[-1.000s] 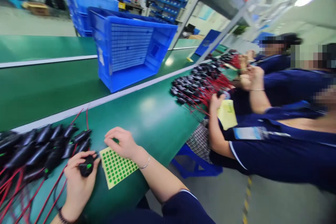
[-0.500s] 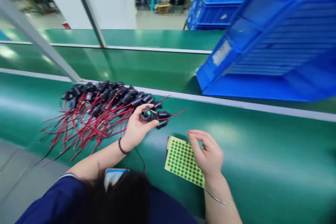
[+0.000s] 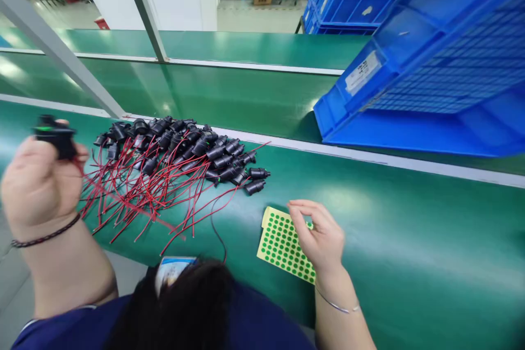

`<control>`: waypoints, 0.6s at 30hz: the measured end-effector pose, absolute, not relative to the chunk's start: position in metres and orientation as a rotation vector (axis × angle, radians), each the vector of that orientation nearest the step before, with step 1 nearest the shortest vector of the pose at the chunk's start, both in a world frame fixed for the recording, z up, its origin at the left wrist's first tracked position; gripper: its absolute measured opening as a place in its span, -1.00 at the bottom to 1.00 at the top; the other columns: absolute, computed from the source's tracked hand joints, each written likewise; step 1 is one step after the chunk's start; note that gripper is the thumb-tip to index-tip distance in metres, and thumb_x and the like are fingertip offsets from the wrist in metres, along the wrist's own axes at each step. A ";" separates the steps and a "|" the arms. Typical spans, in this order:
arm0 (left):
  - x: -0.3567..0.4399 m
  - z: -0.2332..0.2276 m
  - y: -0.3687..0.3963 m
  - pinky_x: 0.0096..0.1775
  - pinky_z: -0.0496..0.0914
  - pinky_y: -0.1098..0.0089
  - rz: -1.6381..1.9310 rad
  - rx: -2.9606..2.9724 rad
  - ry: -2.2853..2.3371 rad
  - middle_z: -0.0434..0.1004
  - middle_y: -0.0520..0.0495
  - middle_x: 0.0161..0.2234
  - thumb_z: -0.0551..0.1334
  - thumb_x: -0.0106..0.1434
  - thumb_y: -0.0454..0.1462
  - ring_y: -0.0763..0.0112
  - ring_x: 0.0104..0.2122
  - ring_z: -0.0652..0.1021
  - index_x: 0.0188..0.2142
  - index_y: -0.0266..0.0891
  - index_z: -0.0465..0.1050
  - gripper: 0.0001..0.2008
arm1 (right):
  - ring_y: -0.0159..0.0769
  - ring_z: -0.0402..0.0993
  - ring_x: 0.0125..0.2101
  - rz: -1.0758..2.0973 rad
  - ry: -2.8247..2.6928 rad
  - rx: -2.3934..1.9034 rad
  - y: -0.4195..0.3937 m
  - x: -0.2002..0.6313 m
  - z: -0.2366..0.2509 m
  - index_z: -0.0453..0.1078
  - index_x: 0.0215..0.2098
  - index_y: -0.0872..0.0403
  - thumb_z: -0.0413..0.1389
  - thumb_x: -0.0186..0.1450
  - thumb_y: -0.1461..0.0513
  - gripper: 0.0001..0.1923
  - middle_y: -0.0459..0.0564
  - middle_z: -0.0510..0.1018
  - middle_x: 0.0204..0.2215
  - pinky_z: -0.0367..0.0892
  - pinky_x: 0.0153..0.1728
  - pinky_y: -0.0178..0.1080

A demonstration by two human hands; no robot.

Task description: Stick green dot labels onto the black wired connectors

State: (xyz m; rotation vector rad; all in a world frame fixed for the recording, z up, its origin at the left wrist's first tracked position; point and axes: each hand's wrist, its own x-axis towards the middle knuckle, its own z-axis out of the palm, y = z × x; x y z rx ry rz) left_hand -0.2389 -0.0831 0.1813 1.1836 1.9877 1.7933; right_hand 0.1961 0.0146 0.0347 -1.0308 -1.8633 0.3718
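My left hand (image 3: 43,180) is raised at the far left, its fingers wrapped round a black cylindrical part (image 3: 57,136) with a green mark near its top and a trailing red wire. It looks blurred by motion. My right hand (image 3: 322,232) hovers over the right side of a yellow sheet of round green stickers (image 3: 281,249), thumb and forefinger pressed together. Whether a sticker sits between those fingertips I cannot make out. Left of the sheet lies a pile of similar black cylindrical parts (image 3: 200,145), their red wires (image 3: 135,191) tangled towards me.
A large blue crate (image 3: 353,93) leans tilted at the right, across the bench's pale ledge. More blue crates (image 3: 348,8) are stacked behind it. A grey metal post (image 3: 143,8) and a slanted one (image 3: 61,46) rise at the left. The green bench (image 3: 410,240) spreads beneath everything.
My left hand has swung from the pile's right end to the far left, carrying the black part and its wire. My right hand stays pinched over the sticker sheet. The view has shifted slightly.
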 end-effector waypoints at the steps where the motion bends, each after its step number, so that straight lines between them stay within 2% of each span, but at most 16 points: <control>1: -0.238 0.170 -0.077 -0.11 0.48 0.27 1.798 1.188 1.940 0.50 0.09 -0.12 0.24 0.28 -0.04 0.36 -0.19 0.54 -0.03 -0.06 0.42 -0.68 | -0.27 0.62 -0.32 0.373 -1.872 -1.035 0.015 0.196 0.035 0.50 -0.36 0.04 0.17 0.36 0.26 -0.88 0.00 0.65 -0.36 0.55 -0.26 -0.19; 3: -0.235 0.144 -0.061 -0.10 0.49 0.27 1.740 1.197 1.868 0.52 0.07 -0.23 0.35 0.21 -0.08 0.41 -0.27 0.53 -0.06 -0.20 0.43 -0.63 | -0.27 0.63 -0.33 0.371 -1.881 -1.045 0.015 0.196 0.035 0.49 -0.36 0.04 0.17 0.36 0.25 -0.88 0.00 0.65 -0.36 0.55 -0.26 -0.19; 6: -0.229 0.111 -0.039 -0.04 0.48 0.24 1.580 1.259 1.981 0.54 0.00 -0.22 0.36 0.19 -0.06 0.40 -0.22 0.54 -0.05 -0.32 0.43 -0.55 | -0.25 0.63 -0.33 0.361 -1.888 -1.062 0.014 0.199 0.034 0.50 -0.36 0.04 0.16 0.37 0.23 -0.86 0.01 0.66 -0.36 0.55 -0.26 -0.18; 10: -0.219 0.095 -0.023 -0.03 0.49 0.23 1.443 1.309 1.966 0.58 -0.09 -0.14 0.30 0.20 -0.10 0.32 -0.18 0.58 -0.03 -0.26 0.44 -0.60 | -0.22 0.62 -0.34 0.318 -1.923 -1.094 0.014 0.207 0.025 0.52 -0.34 0.03 0.16 0.38 0.15 -0.82 0.01 0.66 -0.35 0.51 -0.24 -0.16; 14: -0.215 0.091 -0.016 -0.02 0.48 0.25 1.466 1.284 1.900 0.58 -0.15 -0.07 0.24 0.22 -0.13 0.29 -0.12 0.58 0.00 -0.23 0.44 -0.61 | -0.19 0.61 -0.34 0.310 -1.962 -1.107 0.021 0.208 0.015 0.52 -0.35 0.02 0.13 0.39 0.06 -0.74 0.02 0.65 -0.33 0.47 -0.26 -0.15; 18: -0.217 0.082 -0.015 0.03 0.46 0.22 1.501 1.243 1.943 0.58 -0.17 -0.05 0.23 0.24 -0.10 0.26 -0.08 0.57 -0.01 -0.24 0.43 -0.61 | -0.21 0.62 -0.35 0.309 -2.004 -1.063 0.024 0.202 0.017 0.52 -0.35 0.01 0.11 0.40 0.06 -0.73 -0.01 0.65 -0.35 0.48 -0.28 -0.17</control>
